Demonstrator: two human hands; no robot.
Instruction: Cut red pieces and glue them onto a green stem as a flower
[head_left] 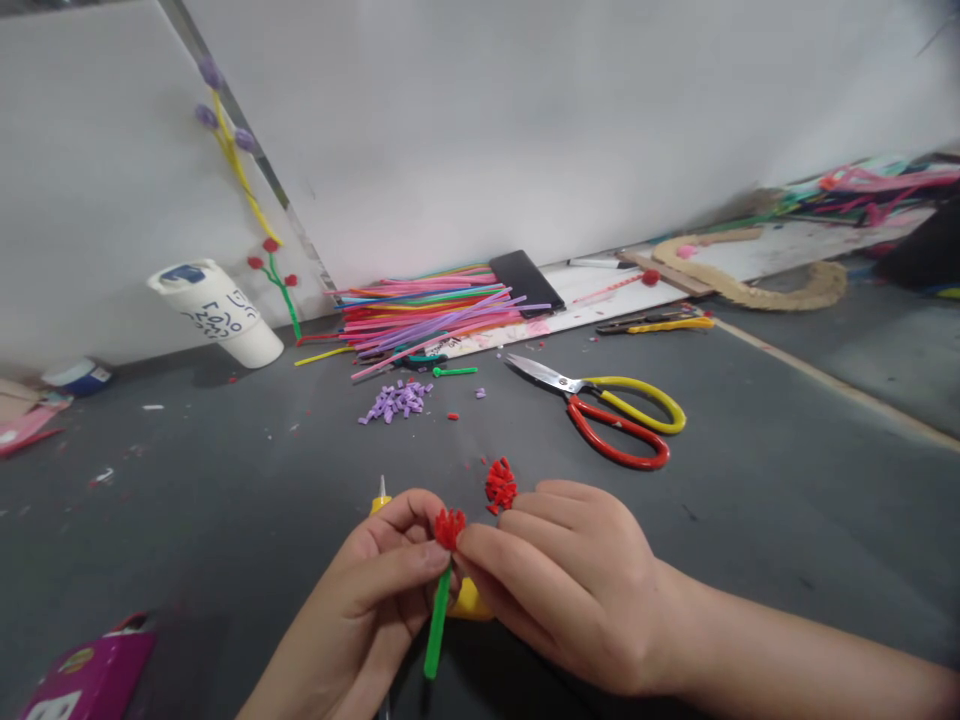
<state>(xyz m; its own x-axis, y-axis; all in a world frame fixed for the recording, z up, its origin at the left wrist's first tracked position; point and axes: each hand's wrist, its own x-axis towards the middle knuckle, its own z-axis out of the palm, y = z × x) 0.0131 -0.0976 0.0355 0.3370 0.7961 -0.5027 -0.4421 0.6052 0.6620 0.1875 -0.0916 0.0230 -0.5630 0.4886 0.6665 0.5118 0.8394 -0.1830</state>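
Observation:
My left hand (382, 585) pinches a small craft flower between thumb and forefinger, just below its red head (450, 527). The flower's green stem (436, 625) slants down toward me. Against the right side of that head press the closed fingertips of my right hand (577, 580); whatever they grip is hidden. Behind my right knuckles lies a small heap of red cut pieces (500, 484). Partly covered by my hands is a yellow bottle (381, 503) with a pointed tip.
Scissors (600, 400) with red and yellow handles lie beyond my right hand. Purple cut pieces (396, 400) are heaped ahead, before a bundle of coloured pipe cleaners (427, 312). A white cup (225, 318) leans left; a yellow utility knife (667, 322) lies right. A purple box (90, 670) sits front left.

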